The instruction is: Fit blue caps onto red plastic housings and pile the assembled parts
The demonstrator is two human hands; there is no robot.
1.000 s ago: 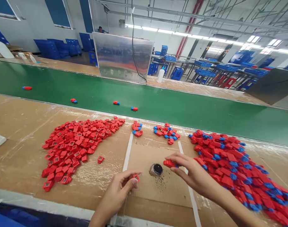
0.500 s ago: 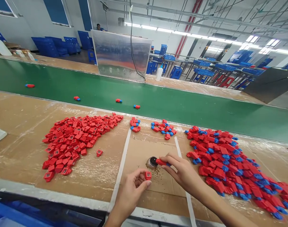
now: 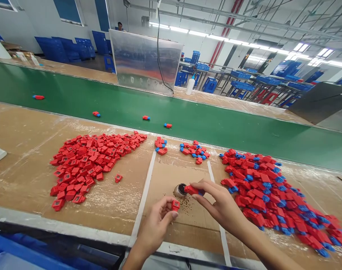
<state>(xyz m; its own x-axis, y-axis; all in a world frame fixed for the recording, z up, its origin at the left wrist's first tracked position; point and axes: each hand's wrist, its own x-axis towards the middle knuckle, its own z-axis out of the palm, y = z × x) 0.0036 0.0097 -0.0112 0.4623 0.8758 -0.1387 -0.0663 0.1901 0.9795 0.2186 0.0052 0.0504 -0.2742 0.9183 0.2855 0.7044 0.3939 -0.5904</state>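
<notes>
My left hand [image 3: 159,221] pinches a small red plastic block [image 3: 175,205] with a square opening in its face. Between the thumb and fingers of my right hand [image 3: 214,197] is a red and blue plastic piece [image 3: 191,189], its red end at the rim of a small round pot [image 3: 181,189] with a dark inside. Brown specks lie on the cardboard around the pot. To the left spreads a heap of red blocks [image 3: 89,157], with one loose red block [image 3: 118,178] beside it. A larger pile of red and blue pieces [image 3: 272,195] lies right of my right hand.
Beyond the cardboard-covered table [image 3: 109,213] runs a green conveyor belt [image 3: 215,116] carrying several red and blue pieces. Two small clusters of such pieces lie near the belt's edge. A metal panel [image 3: 145,62] and a white bottle [image 3: 190,85] stand behind it.
The pieces on the belt have shifted slightly to the right. My right hand has drawn the red and blue piece slightly; both hands keep their grips.
</notes>
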